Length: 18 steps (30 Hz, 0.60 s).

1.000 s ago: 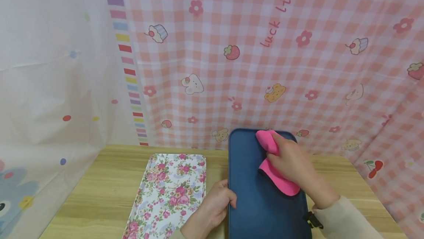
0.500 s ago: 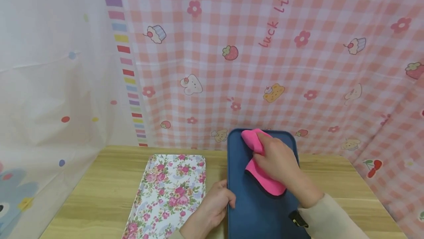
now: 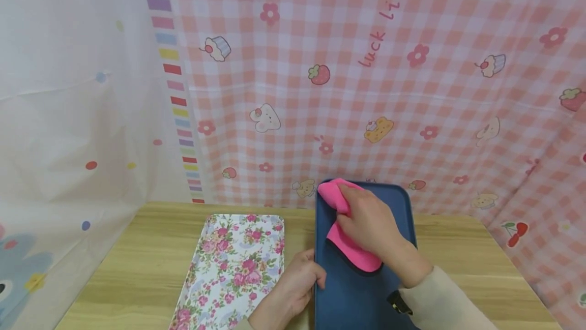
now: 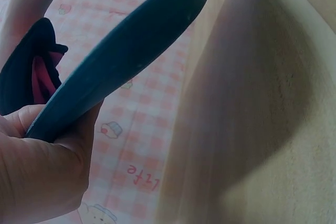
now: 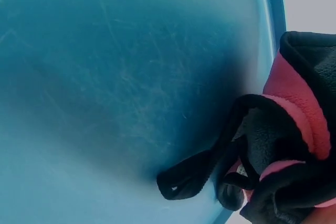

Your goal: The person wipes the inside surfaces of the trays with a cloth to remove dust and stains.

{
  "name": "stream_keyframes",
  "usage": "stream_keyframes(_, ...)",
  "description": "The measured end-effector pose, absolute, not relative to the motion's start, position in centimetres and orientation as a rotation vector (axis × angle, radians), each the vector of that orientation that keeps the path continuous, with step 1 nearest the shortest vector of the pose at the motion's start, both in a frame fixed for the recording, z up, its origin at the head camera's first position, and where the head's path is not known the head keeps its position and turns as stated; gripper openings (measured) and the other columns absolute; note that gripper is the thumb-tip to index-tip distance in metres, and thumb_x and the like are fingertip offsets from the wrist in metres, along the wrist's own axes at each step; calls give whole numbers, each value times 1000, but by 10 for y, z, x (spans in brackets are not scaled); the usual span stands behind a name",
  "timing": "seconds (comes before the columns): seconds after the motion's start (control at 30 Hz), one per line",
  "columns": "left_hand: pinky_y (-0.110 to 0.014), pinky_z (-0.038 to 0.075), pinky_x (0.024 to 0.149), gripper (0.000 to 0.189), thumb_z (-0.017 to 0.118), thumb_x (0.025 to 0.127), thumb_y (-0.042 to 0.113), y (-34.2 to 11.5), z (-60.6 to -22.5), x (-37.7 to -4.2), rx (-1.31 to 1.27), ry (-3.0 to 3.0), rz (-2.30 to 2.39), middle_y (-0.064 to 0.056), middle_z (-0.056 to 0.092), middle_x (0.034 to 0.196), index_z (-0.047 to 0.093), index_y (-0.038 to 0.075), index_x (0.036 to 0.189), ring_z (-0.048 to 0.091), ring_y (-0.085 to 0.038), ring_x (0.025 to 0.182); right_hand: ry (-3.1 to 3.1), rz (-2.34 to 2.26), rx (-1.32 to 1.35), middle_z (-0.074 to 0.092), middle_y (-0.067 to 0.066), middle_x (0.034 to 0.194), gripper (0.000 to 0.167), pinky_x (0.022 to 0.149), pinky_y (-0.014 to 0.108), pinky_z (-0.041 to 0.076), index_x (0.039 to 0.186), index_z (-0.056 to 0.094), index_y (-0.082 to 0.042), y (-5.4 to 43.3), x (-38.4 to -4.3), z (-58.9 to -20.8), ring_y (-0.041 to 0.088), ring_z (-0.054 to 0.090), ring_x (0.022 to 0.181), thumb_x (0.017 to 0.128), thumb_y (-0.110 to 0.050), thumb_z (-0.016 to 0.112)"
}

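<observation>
Right hand [image 3: 368, 220]: clamped on the pink cloth [image 3: 352, 252], which is bunched in the grip, with loose folds showing on the far and near sides
Left hand [image 3: 297, 280]: clamped on the left long edge of the blue tray [image 3: 357, 302], thumb over its inner face
Pink cloth: over the tray's inner face, its far end at the far left corner, its black trim toward the near side
Wiping: seems the step in hand; a flatter pad under the fingers would likely cover more than a bunch, and a folded edge should reach into the corner and along the raised rim
Blue tray: tilted up off the tabletop [image 3: 116, 279] where it is gripped; its near end is out of view; the right wrist view shows fine pale marks, and I cannot tell dirt from scratches
Steadiness: the left hand probably needs to push back against each stroke, lest the tray twist; even, overlapping passes look best
Floral tray [image 3: 240, 269]: on the tabletop, left of the blue tray, its right side partly behind the left hand
Checked curtain [image 3: 293, 131]: hangs beyond the far edge of the tabletop
</observation>
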<state>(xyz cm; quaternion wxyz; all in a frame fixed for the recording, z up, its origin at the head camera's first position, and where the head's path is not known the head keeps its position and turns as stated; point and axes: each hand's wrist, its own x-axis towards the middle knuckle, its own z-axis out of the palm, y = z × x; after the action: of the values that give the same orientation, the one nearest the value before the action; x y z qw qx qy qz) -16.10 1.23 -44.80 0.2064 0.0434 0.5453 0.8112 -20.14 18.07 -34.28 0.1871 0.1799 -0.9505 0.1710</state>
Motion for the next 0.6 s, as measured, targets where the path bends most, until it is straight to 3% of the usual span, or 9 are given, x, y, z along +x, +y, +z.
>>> stream_keyframes(0.13,-24,50,75,68,43,52,-14,12,-448,-161,125,1524,2276,-5,68,103,65,-7,116,60,-18,95,-2657,426,547,73,15,120,50,80,51,59,133,68,-1,179,-202,-343,32,66,101,85,-10,76)
stream_keyframes(0.33,-23,49,71,64,43,51,-15,13,-447,-161,103,1524,2285,-5,66,100,65,-5,111,58,-18,93,-2645,355,632,72,14,126,55,81,50,60,136,67,-1,181,-198,-344,34,65,105,83,-10,78)
stream_keyframes(0.6,-22,49,70,75,42,52,-15,14,-448,-160,79,1502,2297,-6,64,111,59,-10,125,55,-17,101,-2627,263,754,72,15,127,55,90,54,58,134,69,-2,183,-195,-349,40,66,113,80,-7,78)
